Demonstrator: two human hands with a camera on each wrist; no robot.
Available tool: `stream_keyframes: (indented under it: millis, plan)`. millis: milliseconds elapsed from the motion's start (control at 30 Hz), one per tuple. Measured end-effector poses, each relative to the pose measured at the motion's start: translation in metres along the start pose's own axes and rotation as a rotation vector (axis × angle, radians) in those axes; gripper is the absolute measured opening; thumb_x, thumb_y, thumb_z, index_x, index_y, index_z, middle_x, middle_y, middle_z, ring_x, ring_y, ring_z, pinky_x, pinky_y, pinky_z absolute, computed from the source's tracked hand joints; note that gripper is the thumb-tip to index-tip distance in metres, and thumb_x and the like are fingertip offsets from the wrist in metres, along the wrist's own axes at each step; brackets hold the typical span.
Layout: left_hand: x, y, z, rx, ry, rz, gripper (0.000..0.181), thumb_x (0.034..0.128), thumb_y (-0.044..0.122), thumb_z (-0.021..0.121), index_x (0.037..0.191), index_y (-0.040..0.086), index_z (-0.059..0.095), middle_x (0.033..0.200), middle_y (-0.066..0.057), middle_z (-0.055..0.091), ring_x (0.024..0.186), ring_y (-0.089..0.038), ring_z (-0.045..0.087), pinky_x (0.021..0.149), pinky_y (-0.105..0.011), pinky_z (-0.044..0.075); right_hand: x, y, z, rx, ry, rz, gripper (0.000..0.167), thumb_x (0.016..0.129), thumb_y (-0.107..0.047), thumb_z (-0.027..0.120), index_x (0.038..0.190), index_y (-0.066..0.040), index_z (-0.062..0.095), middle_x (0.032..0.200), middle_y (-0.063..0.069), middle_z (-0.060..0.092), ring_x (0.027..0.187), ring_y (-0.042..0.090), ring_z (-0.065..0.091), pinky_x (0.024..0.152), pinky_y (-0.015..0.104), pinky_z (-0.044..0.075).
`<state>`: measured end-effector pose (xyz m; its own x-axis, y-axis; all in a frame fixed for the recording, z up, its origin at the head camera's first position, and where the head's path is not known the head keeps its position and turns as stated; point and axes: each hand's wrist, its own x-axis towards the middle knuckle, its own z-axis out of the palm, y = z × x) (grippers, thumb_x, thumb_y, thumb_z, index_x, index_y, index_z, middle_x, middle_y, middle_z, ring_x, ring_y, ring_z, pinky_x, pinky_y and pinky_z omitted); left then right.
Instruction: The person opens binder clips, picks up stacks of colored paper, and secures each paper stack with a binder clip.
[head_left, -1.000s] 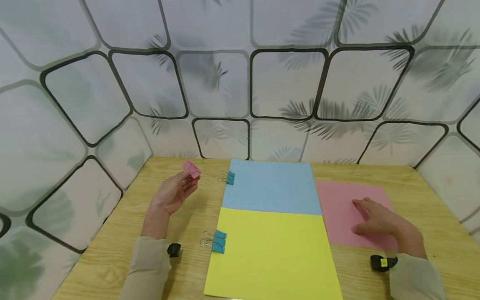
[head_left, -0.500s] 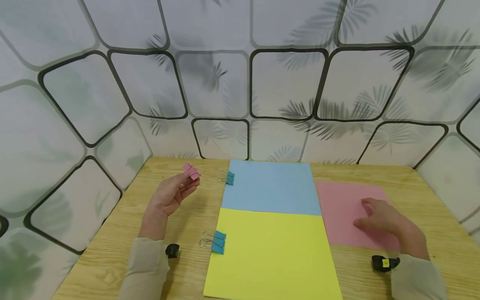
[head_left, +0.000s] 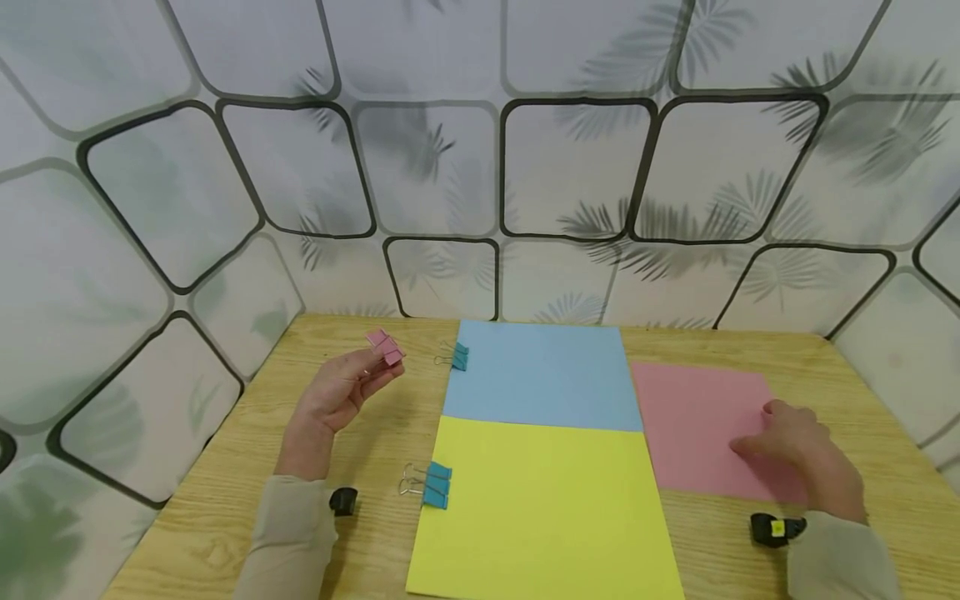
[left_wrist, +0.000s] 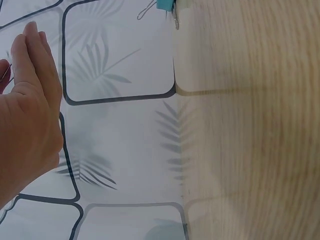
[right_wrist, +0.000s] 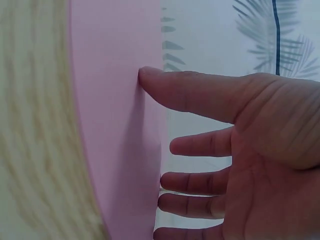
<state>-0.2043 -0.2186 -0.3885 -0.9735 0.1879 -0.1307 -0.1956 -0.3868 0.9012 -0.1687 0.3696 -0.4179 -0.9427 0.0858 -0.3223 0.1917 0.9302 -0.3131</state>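
My left hand (head_left: 337,396) is raised above the table's left side and pinches a pink binder clip (head_left: 387,347) between thumb and fingers. In the left wrist view most of that clip lies outside the picture. My right hand (head_left: 806,450) is at the right part of a pink sheet (head_left: 693,425). Seen from the right wrist, the thumb tip meets or nearly meets the pink surface, while the other fingers stretch toward the sheet's edge. Left of the pink sheet lie a blue sheet (head_left: 543,371) and a yellow sheet (head_left: 547,517), end to end.
One teal binder clip (head_left: 461,357) sits on the blue sheet's left edge. Another teal binder clip (head_left: 437,486) is on the yellow sheet's left edge. A patterned wall covering (head_left: 573,167) rises behind the wooden table (head_left: 187,533) and along its sides.
My right hand has slid to the right over the pink sheet, toward its right edge. The left hand, still with the pink binder clip, has barely moved.
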Motion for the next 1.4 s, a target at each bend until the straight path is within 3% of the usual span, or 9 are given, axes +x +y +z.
stream_keyframes:
  millis: [133, 267, 500, 667, 867, 967, 1100, 1267, 1400]
  plan:
    - [0.000, 0.000, 0.000, 0.012, -0.003, 0.000, 0.017, 0.1018, 0.007, 0.055, 0.115, -0.002, 0.059, 0.096, -0.008, 0.072, 0.087, -0.016, 0.074, 0.084, -0.023, 0.055, -0.002, 0.006, -0.001, 0.001, -0.011, 0.004, 0.090, 0.083, -0.050, 0.071, 0.120, 0.025, 0.038, 0.110, 0.047, 0.046, 0.099, 0.061, 0.044, 0.082, 0.067, 0.042]
    - [-0.001, 0.001, -0.001, 0.035, -0.010, -0.004, 0.017, 0.1027, 0.007, 0.053, 0.116, -0.002, 0.058, 0.097, -0.008, 0.071, 0.087, -0.015, 0.074, 0.085, -0.022, 0.054, -0.003, 0.012, -0.001, 0.017, -0.024, 0.013, 0.091, 0.083, -0.056, 0.070, 0.116, 0.024, 0.041, 0.103, 0.043, 0.048, 0.094, 0.057, 0.044, 0.076, 0.064, 0.042]
    - [0.000, -0.001, -0.002, 0.103, 0.009, -0.025, 0.020, 0.1027, 0.016, 0.056, 0.116, 0.001, 0.060, 0.100, -0.008, 0.069, 0.089, -0.015, 0.073, 0.085, -0.024, 0.055, -0.004, 0.014, 0.000, 0.053, -0.038, 0.028, 0.099, 0.083, -0.059, 0.069, 0.122, 0.026, 0.036, 0.106, 0.045, 0.040, 0.096, 0.060, 0.039, 0.076, 0.066, 0.040]
    - [0.001, -0.002, -0.001, 0.170, 0.019, -0.056, 0.031, 0.1055, 0.024, 0.050, 0.125, 0.000, 0.051, 0.106, -0.006, 0.056, 0.092, -0.016, 0.061, 0.087, -0.027, 0.056, -0.003, 0.012, -0.001, 0.073, -0.069, 0.046, 0.106, 0.084, -0.060, 0.068, 0.130, 0.027, 0.028, 0.114, 0.051, 0.030, 0.104, 0.068, 0.031, 0.081, 0.073, 0.036]
    - [-0.001, -0.002, -0.003, 0.085, -0.027, -0.056, 0.022, 0.1096, 0.021, 0.031, 0.122, 0.011, 0.046, 0.104, -0.002, 0.051, 0.086, -0.015, 0.051, 0.086, -0.028, 0.054, -0.001, 0.013, 0.000, 0.075, -0.071, 0.050, 0.106, 0.084, -0.059, 0.069, 0.131, 0.027, 0.028, 0.117, 0.053, 0.028, 0.106, 0.070, 0.028, 0.083, 0.075, 0.034]
    - [0.000, -0.002, -0.003, 0.035, -0.030, -0.054, 0.024, 0.1100, 0.032, 0.031, 0.109, 0.015, 0.049, 0.098, -0.001, 0.049, 0.080, -0.014, 0.049, 0.083, -0.028, 0.054, -0.001, 0.014, 0.000, 0.075, -0.071, 0.050, 0.107, 0.083, -0.060, 0.069, 0.131, 0.026, 0.028, 0.118, 0.053, 0.027, 0.107, 0.071, 0.027, 0.084, 0.075, 0.033]
    - [0.001, -0.001, -0.002, 0.023, -0.015, -0.053, 0.036, 0.1066, 0.046, 0.035, 0.105, 0.014, 0.051, 0.093, 0.000, 0.050, 0.075, -0.011, 0.047, 0.077, -0.024, 0.052, -0.002, 0.013, -0.001, 0.071, -0.067, 0.038, 0.106, 0.084, -0.060, 0.068, 0.131, 0.027, 0.029, 0.119, 0.054, 0.027, 0.107, 0.072, 0.027, 0.084, 0.076, 0.032]
    - [0.001, -0.003, -0.002, 0.082, 0.019, -0.037, 0.037, 0.1050, 0.045, 0.037, 0.110, 0.012, 0.053, 0.095, 0.001, 0.064, 0.080, -0.009, 0.056, 0.077, -0.021, 0.054, -0.004, 0.011, -0.001, 0.048, -0.050, 0.023, 0.099, 0.085, -0.057, 0.069, 0.123, 0.027, 0.035, 0.111, 0.051, 0.035, 0.100, 0.067, 0.035, 0.080, 0.071, 0.037]
    - [0.001, -0.005, -0.004, 0.218, 0.039, 0.011, 0.039, 0.1063, 0.043, 0.034, 0.109, 0.011, 0.056, 0.099, 0.003, 0.068, 0.090, -0.010, 0.060, 0.084, -0.021, 0.052, -0.006, 0.010, -0.001, 0.013, -0.038, 0.030, 0.091, 0.084, -0.058, 0.069, 0.110, 0.026, 0.044, 0.096, 0.044, 0.043, 0.089, 0.058, 0.041, 0.073, 0.062, 0.042]
